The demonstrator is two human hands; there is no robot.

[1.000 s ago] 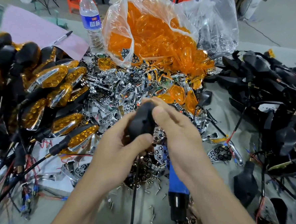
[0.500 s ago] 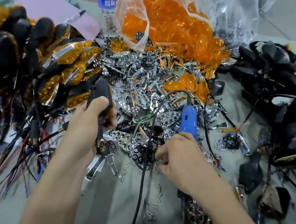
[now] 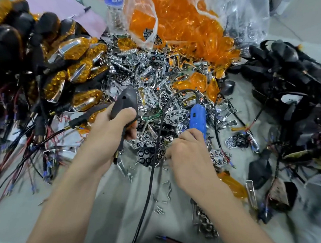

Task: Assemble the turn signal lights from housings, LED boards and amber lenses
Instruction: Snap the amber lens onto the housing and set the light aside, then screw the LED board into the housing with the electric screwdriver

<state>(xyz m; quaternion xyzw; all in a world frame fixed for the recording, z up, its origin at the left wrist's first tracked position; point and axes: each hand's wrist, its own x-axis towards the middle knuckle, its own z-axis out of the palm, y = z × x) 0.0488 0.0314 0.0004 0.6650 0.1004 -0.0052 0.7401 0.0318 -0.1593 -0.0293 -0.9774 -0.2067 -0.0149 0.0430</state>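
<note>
My left hand (image 3: 108,131) has a tight grip on a black housing (image 3: 126,103). I hold it up just above the shiny pile of LED boards (image 3: 176,115) in the middle of the bench (image 3: 120,203). My right hand (image 3: 188,157) is low, fingers curled down among the small screws (image 3: 167,192), right by the blue screwdriver (image 3: 197,118). I cannot tell if it holds one. The bag of amber lenses (image 3: 180,23) sits at the back. Finished lights (image 3: 75,59) lie on my left.

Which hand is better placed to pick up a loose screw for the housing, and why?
The right hand: its fingertips are down among the loose screws beside the blue screwdriver. The left hand is already gripping the black housing.
</note>
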